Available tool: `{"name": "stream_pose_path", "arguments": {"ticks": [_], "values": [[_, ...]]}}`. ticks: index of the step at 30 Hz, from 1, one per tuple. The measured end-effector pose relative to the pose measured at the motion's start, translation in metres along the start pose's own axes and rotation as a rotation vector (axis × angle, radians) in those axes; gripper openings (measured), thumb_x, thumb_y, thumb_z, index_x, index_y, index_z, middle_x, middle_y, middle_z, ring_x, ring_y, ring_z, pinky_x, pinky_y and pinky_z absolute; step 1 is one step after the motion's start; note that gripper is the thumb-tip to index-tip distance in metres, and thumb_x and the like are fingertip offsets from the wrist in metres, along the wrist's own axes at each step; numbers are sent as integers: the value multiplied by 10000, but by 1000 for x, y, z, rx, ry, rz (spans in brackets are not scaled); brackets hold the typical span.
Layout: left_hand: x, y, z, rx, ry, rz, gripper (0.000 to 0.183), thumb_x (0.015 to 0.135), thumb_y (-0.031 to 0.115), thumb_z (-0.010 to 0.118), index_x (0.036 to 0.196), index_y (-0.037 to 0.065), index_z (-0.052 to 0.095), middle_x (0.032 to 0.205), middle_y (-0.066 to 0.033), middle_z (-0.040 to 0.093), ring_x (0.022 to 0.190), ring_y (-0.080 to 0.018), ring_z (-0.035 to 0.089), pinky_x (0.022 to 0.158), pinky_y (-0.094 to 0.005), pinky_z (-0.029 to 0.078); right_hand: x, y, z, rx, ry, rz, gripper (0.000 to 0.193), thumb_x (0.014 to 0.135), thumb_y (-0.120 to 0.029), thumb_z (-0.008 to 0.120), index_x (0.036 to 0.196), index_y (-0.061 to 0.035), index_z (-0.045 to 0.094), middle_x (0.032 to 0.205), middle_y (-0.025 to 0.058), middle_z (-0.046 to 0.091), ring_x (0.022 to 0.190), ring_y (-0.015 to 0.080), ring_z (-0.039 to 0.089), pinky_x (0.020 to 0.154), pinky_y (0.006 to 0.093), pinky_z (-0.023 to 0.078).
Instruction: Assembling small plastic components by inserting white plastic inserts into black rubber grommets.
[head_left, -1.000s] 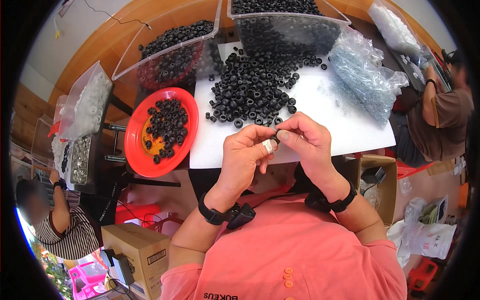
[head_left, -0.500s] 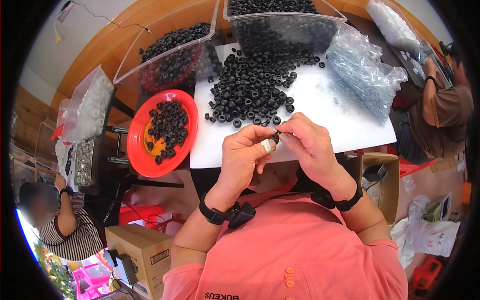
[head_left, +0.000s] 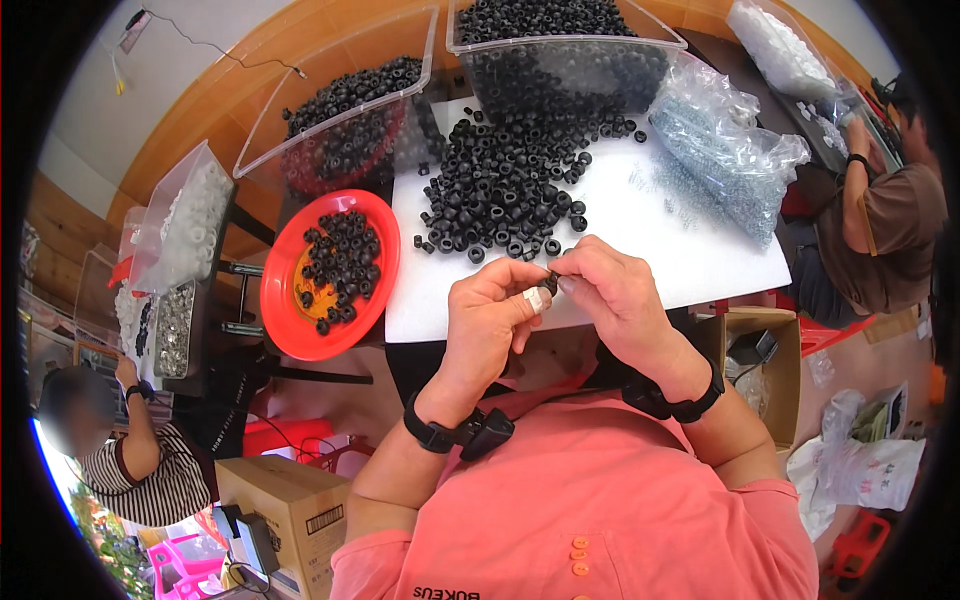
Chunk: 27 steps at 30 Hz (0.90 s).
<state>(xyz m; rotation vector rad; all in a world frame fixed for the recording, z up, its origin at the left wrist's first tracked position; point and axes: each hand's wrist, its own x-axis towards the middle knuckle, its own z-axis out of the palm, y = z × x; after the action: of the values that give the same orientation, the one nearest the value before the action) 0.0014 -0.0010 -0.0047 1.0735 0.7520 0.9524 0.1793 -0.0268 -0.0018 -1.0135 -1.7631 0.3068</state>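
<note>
The bare left hand [head_left: 490, 315], with white tape [head_left: 537, 299] round its thumb, pinches a small, round, black ring-shaped piece [head_left: 550, 283] between thumb and finger. The bare right hand [head_left: 622, 302] is just beside it, with its thumb and first finger bent in close to the same piece. I cannot tell if those fingers grip it or only touch it.

The piece is up over the near edge of a flat white foam sheet [head_left: 690, 250] on the dark bench [head_left: 712, 52]. Counting from the hands, a big loose pile of round black pieces [head_left: 505, 185] sits at 12 o'clock on the sheet. At 9 o'clock is a round, shiny red plate [head_left: 277, 315] holding more black pieces [head_left: 345, 262].

At 2 o'clock lies a crinkly clear plastic bag [head_left: 715, 150] full of tiny grey-blue bits. Past the pile, at 12 o'clock, a clear plastic box [head_left: 570, 80] is full of black pieces. Between 10 and 11 o'clock stands another one.
</note>
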Motion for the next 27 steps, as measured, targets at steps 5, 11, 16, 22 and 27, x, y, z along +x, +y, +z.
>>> {"name": "stream_pose_path", "arguments": {"ticks": [5, 11, 16, 22, 27], "values": [[-1, -2, 2, 48, 21, 26, 165, 893, -31, 668, 1057, -52, 657, 818, -94, 676, 576, -84, 568, 415, -190, 390, 3, -9, -3, -221, -34, -66, 174, 796, 61, 650, 941, -27, 614, 794, 115, 581, 703, 323, 615, 602, 407, 496], [-6, -5, 7, 94, 44, 62, 151, 901, -26, 660, 1051, -46, 660, 819, -69, 667, 584, -63, 555, 415, -182, 371, -1, -6, -5, 41, -49, 100, 134, 835, 54, 639, 946, -18, 620, 820, 112, 619, 746, 314, 647, 635, 371, 511], [-14, -4, 9, 358, 44, 298, 127, 906, -27, 654, 1032, -14, 664, 793, -10, 621, 610, -40, 527, 498, -185, 372, -4, -13, -6, 138, -67, 163, 123, 858, 61, 632, 953, -14, 612, 832, 129, 629, 751, 323, 657, 650, 363, 518], [-14, -9, 9, 739, 102, 700, 126, 869, -55, 640, 993, -30, 644, 842, -51, 643, 739, -139, 574, 653, -296, 484, -11, -13, 6, -59, 37, -6, 150, 857, 67, 639, 976, -5, 586, 835, 140, 616, 728, 331, 642, 617, 369, 510], [-22, 5, 6, 238, 72, 112, 130, 893, -34, 647, 1022, -25, 663, 829, -44, 653, 669, -95, 554, 551, -258, 438, -10, -13, 3, 116, -9, 40, 145, 855, 74, 632, 963, -11, 587, 828, 136, 603, 715, 327, 634, 605, 377, 495]]}}
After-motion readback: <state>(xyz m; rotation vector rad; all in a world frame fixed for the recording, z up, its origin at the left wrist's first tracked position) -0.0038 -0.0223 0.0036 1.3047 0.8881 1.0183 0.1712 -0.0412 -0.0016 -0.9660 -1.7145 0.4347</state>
